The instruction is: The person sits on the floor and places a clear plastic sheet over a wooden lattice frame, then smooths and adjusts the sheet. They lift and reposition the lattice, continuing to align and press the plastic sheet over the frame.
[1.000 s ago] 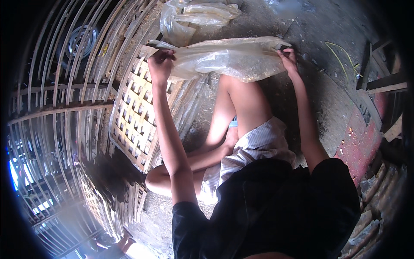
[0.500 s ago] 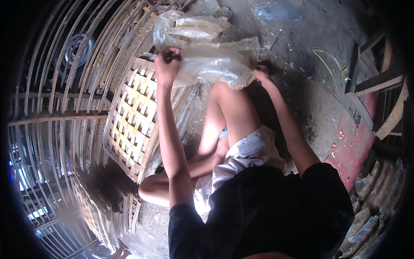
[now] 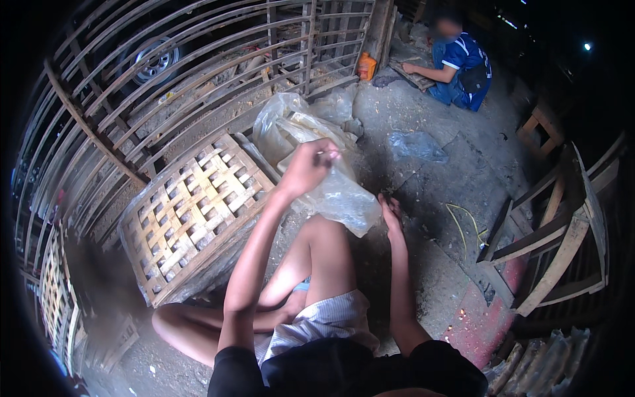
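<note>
Two bare hands work one clear plastic sheet above the seated person's raised knee. At far left, curved wooden slat frames stand on edge, with a vehicle wheel visible behind them. Nearer, a woven bamboo lattice panel lies tilted on the dirt floor, just left of the knee. The left hand is raised and closed, pinching the upper edge of the sheet. The sheet hangs down and right from that grip, over the knee. The right hand sits lower, fingers curled at the sheet's lower corner; whether it grips cannot be told. More crumpled plastic lies beyond. Far right, another person in a blue shirt sits on the floor, and wooden frame pieces lean near right.
</note>
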`<state>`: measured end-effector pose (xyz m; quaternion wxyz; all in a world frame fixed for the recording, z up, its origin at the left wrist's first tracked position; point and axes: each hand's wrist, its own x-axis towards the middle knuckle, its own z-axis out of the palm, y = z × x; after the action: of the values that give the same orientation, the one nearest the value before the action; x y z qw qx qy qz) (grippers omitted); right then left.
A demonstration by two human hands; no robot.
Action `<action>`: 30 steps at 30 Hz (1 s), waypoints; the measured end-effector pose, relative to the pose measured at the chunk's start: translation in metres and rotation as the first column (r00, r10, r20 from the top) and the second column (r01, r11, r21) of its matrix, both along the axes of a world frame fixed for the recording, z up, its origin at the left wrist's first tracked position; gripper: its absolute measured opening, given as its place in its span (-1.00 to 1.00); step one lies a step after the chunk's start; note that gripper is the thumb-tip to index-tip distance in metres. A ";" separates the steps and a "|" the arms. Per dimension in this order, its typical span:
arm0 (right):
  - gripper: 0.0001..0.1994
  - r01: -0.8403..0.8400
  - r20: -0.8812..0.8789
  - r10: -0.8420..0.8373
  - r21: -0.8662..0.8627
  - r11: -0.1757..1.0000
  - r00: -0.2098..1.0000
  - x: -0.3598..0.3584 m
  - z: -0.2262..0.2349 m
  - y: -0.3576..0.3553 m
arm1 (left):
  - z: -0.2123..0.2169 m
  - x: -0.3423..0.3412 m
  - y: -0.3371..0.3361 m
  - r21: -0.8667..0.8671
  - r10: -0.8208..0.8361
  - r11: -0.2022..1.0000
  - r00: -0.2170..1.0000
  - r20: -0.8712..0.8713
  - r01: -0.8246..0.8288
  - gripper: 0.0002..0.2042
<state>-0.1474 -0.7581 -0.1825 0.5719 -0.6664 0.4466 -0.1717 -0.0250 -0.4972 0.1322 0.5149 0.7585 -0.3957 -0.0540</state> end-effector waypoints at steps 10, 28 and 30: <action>-0.64 -0.287 0.379 -0.071 0.798 0.530 0.923 -0.015 0.023 0.001 | 0.035 -0.011 0.061 -0.044 0.079 0.996 0.997 -0.002 -0.079 -0.90; -0.73 -0.142 0.379 -0.127 0.604 0.784 0.917 0.015 0.006 -0.002 | -0.003 0.044 0.128 0.024 0.123 0.992 0.982 0.142 -0.128 -0.88; -0.75 0.041 0.442 -0.286 0.486 0.873 0.850 -0.002 -0.009 -0.052 | -0.012 0.056 0.143 -0.037 0.181 0.983 0.976 0.124 -0.177 -0.88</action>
<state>-0.1492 -0.8099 -0.1919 0.7912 -0.4027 0.3672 -0.2774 0.0312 -0.3546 0.1203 0.5013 0.7863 -0.3582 0.0460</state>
